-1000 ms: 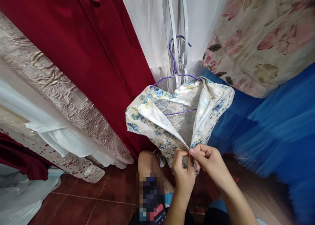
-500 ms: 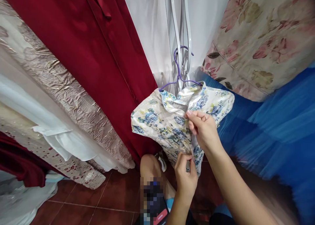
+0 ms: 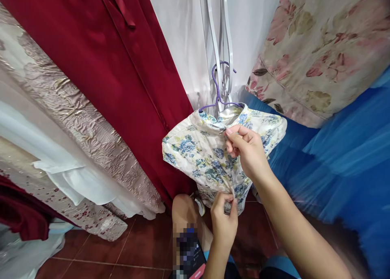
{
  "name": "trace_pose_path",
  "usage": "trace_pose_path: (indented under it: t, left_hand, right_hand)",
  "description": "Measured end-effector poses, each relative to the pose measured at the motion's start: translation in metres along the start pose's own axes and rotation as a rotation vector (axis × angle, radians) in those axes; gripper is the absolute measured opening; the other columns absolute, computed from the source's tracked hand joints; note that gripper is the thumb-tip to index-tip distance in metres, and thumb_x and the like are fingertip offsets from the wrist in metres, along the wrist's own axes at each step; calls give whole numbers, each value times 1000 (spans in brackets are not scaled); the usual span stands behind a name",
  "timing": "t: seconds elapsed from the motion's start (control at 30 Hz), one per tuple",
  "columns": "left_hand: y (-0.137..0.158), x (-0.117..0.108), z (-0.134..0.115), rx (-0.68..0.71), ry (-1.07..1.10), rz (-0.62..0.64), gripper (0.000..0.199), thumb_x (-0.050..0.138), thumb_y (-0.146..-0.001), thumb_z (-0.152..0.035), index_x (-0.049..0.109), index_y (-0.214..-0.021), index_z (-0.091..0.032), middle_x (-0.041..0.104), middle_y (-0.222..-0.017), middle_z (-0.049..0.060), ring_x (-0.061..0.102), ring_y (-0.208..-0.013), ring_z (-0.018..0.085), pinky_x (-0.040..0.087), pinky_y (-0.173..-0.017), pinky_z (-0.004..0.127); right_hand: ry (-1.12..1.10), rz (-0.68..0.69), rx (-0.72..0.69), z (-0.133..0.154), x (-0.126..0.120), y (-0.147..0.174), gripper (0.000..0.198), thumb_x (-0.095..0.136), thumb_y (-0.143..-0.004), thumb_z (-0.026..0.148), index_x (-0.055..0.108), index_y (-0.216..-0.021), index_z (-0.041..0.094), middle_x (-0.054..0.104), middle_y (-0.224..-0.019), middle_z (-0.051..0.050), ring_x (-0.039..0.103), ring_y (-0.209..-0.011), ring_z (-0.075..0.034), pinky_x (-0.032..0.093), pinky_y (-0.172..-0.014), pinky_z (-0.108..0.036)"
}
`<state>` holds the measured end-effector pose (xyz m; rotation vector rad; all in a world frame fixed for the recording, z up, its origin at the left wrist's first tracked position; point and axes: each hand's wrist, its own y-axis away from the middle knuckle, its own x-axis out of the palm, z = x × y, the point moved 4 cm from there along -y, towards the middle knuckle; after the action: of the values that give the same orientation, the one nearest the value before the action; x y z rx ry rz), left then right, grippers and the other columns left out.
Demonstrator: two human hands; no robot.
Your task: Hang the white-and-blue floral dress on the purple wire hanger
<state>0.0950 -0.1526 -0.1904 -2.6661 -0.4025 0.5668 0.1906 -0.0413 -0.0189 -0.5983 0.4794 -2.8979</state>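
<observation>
A short-sleeved white garment with blue flowers (image 3: 210,161) hangs on a purple wire hanger (image 3: 217,96). My right hand (image 3: 248,149) is closed at the neckline, thumb and forefinger pinching what looks like the zipper pull at the top of the front seam. Lower on the same seam, my left hand (image 3: 224,218) pinches a bit of the fabric. The cloth between both hands is drawn fairly straight. What lies inside the garment is hidden.
White metal tubes (image 3: 227,39) rise behind the hanger. A dark red cloth (image 3: 137,67) hangs to the left, a pink floral cloth (image 3: 304,59) and blue tulle (image 3: 335,161) to the right. Below are a knee (image 3: 184,210), a phone (image 3: 196,254) and red floor tiles (image 3: 143,246).
My right hand has moved up and slightly left to the neckline, and the gap at the collar has closed. My left hand still pinches the lower seam.
</observation>
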Motion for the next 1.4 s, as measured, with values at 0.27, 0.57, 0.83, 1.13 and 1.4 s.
trace_pose_path:
  t: [0.27,0.57,0.83,1.13,1.4]
  left_hand:
    - [-94,-52,-70,317,27,-201,28,52,-98,-22,63,-125,-22,67,-104,9,63,-95,19,50,-86,32]
    - [-173,-52,-134,398,129,21,19,63,-93,-32,68,-84,-16,63,-74,1,57,-68,13,45,-64,23]
    - [-182,-48,-136,328,293,-163,26,65,-93,-34,60,-76,-15,45,-61,-4,40,-53,7,35,-51,19]
    - [-216,-86,-120,334,272,-480,29,66,-91,-38,59,-75,-15,52,-64,-3,49,-59,8,41,-58,19]
    - [-246,-146,-26,-56,655,-662,35,58,-92,-33,39,-67,-18,38,-60,-7,48,-56,8,47,-63,22]
  right_hand:
    - [131,36,-67,14,-3,22,25,66,-92,39,58,-78,20,54,-49,6,44,-42,-8,33,-44,-21]
    - [55,85,-99,10,-7,9,30,68,-89,45,56,-77,20,49,-46,8,39,-41,-8,29,-43,-22]
    - [-46,82,-64,-14,-8,5,33,70,-87,47,53,-75,21,46,-46,9,38,-41,-8,28,-44,-22]
    - [50,115,85,-55,-36,32,35,68,-87,49,52,-75,20,48,-47,8,37,-41,-8,26,-43,-21]
    - [20,203,205,-69,-44,65,35,64,-91,48,49,-74,21,46,-47,8,35,-42,-7,25,-44,-22]
